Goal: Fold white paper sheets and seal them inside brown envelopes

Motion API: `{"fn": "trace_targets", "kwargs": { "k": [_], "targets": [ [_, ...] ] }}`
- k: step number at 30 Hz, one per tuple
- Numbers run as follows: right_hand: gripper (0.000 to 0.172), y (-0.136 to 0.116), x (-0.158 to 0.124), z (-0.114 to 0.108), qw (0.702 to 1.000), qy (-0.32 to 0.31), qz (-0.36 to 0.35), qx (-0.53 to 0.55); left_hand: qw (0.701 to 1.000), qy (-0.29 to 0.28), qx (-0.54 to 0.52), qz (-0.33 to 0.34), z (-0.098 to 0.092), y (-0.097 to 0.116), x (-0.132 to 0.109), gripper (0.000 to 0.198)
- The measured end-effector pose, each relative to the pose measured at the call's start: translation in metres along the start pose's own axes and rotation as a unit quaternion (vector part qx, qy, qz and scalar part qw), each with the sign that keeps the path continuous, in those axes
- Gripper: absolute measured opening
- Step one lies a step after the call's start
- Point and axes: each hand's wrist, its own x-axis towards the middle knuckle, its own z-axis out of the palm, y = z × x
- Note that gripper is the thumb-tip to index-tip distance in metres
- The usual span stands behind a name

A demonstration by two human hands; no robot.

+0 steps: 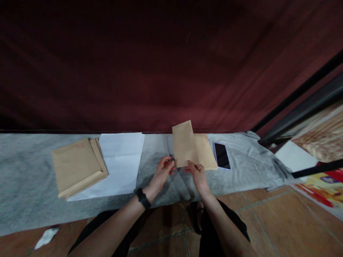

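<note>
A brown paper envelope [184,142] is raised at a slant above the grey cloth, its lower edge pinched between the thumb and fingers of my right hand [198,175]. My left hand [163,170] is beside its lower left corner, thumb and fingers curled together; whether they grip the corner or something small is unclear. Partly covered by the raised envelope, a small stack of similar brown envelopes [206,151] lies on the cloth. On the left, a pile of larger-looking brown envelopes [76,164] with folded flaps rests partly on white paper sheets [122,164].
A phone [222,156] lies right of the small stack. Grey cloth [242,167] covers the narrow surface, backed by a dark red curtain [160,78]. Black metal bars [318,168] and a colourful printed package [321,187] stand at right. White scrap [46,237] lies on the tiled floor.
</note>
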Motion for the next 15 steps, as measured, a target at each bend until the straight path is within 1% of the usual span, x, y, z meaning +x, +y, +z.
{"fn": "trace_targets", "kwargs": {
  "k": [1,2,3,4,5,7,9,11,13,15],
  "targets": [
    [0.044,-0.003,0.001,-0.002,0.997,0.015,-0.049,-0.060,1.000,0.004,-0.019,-0.008,0.000,0.003,0.000,0.045],
    [0.044,-0.005,0.000,-0.004,0.987,0.023,-0.099,-0.122,0.999,-0.001,-0.044,-0.016,0.000,0.005,0.000,0.048],
    [0.042,-0.007,-0.001,-0.006,0.970,0.025,-0.150,-0.187,0.997,-0.016,-0.071,-0.025,0.000,0.009,0.000,0.050],
    [0.039,-0.008,-0.002,-0.007,0.946,0.022,-0.197,-0.256,0.994,-0.035,-0.099,-0.035,0.001,0.012,0.000,0.052],
    [0.039,-0.009,-0.005,-0.008,0.915,0.017,-0.238,-0.325,0.990,-0.055,-0.125,-0.045,0.001,0.014,0.000,0.054],
    [0.047,-0.009,-0.011,-0.008,0.841,0.009,-0.297,-0.452,0.981,-0.088,-0.164,-0.056,0.002,0.017,-0.001,0.056],
    [0.054,-0.006,-0.018,-0.004,0.771,-0.004,-0.329,-0.545,0.977,-0.111,-0.172,-0.052,0.003,0.017,-0.002,0.057],
    [0.054,-0.002,-0.024,0.001,0.720,-0.033,-0.349,-0.599,0.982,-0.109,-0.149,-0.038,0.004,0.014,-0.002,0.054],
    [0.053,0.002,-0.029,0.006,0.691,-0.067,-0.356,-0.626,0.989,-0.083,-0.122,-0.028,0.003,0.010,0.000,0.051],
    [0.051,0.004,-0.032,0.009,0.678,-0.087,-0.350,-0.641,0.992,-0.065,-0.103,-0.023,0.002,0.007,0.005,0.051]
  ]
}}
